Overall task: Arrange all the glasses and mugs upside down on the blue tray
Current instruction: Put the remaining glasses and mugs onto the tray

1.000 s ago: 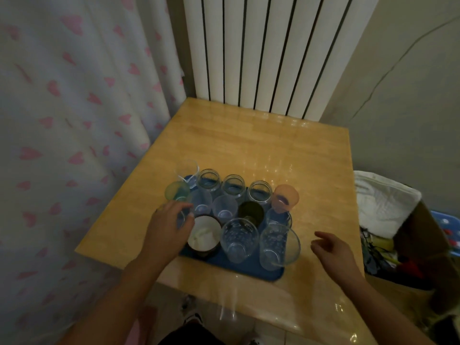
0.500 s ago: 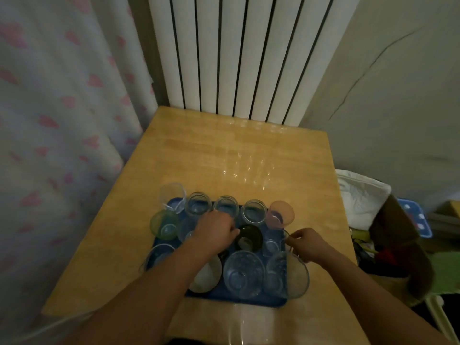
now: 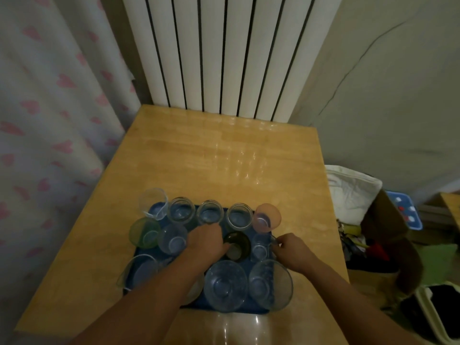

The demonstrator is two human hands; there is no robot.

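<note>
Nearest me, both hands have come in over the blue tray (image 3: 139, 252) since a second ago, when they hung at its near edge. My left hand (image 3: 206, 241) now sits mid-tray, fingers curled down around a glass I can't properly see beneath it, just left of the dark green mug (image 3: 237, 245). My right hand (image 3: 291, 247) pinches the rim of the small glass (image 3: 258, 246) on the mug's right. I judge two flips are starting. Beyond the mug, the back row, pink cup (image 3: 266, 217) included, stands mouth-up, so most work remains.
</note>
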